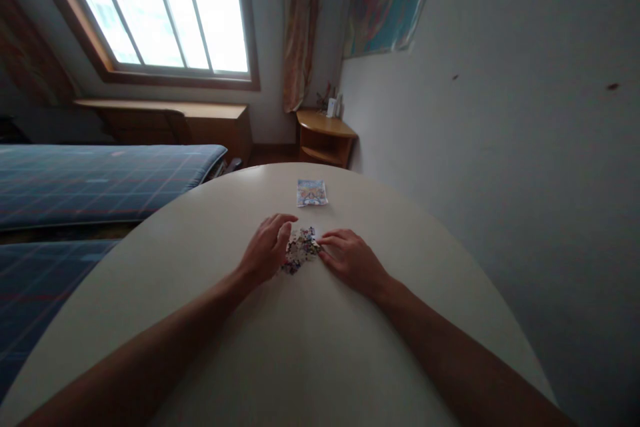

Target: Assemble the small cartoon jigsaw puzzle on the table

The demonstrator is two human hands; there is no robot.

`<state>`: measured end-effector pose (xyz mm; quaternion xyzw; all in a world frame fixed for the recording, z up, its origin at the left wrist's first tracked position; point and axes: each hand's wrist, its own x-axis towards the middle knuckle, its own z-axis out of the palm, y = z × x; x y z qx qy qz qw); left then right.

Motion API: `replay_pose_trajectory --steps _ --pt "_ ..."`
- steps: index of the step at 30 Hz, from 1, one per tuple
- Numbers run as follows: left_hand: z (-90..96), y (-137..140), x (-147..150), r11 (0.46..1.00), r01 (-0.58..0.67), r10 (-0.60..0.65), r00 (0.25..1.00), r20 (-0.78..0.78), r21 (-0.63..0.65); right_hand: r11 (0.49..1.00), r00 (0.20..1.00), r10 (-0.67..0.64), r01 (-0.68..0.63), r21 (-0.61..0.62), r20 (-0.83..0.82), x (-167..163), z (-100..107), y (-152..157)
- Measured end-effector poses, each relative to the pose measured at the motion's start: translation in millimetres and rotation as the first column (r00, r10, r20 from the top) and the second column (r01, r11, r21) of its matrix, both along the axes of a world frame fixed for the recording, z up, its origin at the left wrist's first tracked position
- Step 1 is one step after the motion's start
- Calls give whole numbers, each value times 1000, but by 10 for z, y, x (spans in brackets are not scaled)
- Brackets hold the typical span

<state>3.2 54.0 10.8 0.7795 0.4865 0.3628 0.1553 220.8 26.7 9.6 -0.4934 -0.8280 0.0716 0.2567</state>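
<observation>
A small heap of jigsaw puzzle pieces lies loose on the white round table. My left hand rests at the heap's left side, fingers stretched forward and thumb apart, the palm hidden. From the right, my right hand reaches to the heap's edge. Its fingertips touch the outer pieces, with a gap between thumb and fingers. Neither hand shows a piece lifted off the table. Beyond the heap, a small square picture sheet lies flat.
To the left stands a bed with a blue plaid mattress. A white wall runs along the right. Behind the table are a wooden corner shelf, a long desk and a bright window.
</observation>
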Motion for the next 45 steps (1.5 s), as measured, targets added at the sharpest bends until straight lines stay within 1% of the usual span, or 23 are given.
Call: replay_pose_trajectory --steps 3,5,7,9,13,16,18,24,29,32,38,45 --pt "-118 -70 5 998 -52 48 996 -81 -46 1000 1000 -6 5 -4 -16 -2 7 -2" --pt "-186 -115 41 996 -38 24 985 -169 -81 1000 1000 -11 10 -8 -25 -5 10 -3" --pt "-220 -136 88 994 15 -48 950 -309 -107 1000 1000 -10 10 -11 -29 -10 11 -4" --pt "-219 -128 128 990 83 -123 904 -409 -115 1000 1000 -12 12 -9 -28 -17 12 -9" --pt "-180 -76 154 974 197 -228 857 -462 -115 1000 999 -17 17 1 -33 -19 23 -22" --pt "-177 -52 137 962 253 -272 848 -455 -104 1000 999 -6 6 4 -41 -1 33 -24" --pt "-184 -51 122 959 275 -280 859 -429 -75 1000 998 -2 2 3 -57 11 35 -21" --pt "-138 -78 105 951 297 -260 917 -302 84 1000 991 -15 14 -4 -132 24 14 -14" --pt "-85 -87 110 913 372 -326 913 -245 169 999 987 47 -47 4 -154 35 11 -7" --pt "-88 -78 101 912 366 -325 920 -218 185 997 983 70 -72 -6 -170 40 20 -9" --pt "-121 -68 82 925 339 -308 933 -188 171 993 963 94 -109 -48 -254 39 19 -16" --pt "-135 -45 93 925 340 -313 935 -166 170 978 928 88 -149 -145 -363 48 8 50"
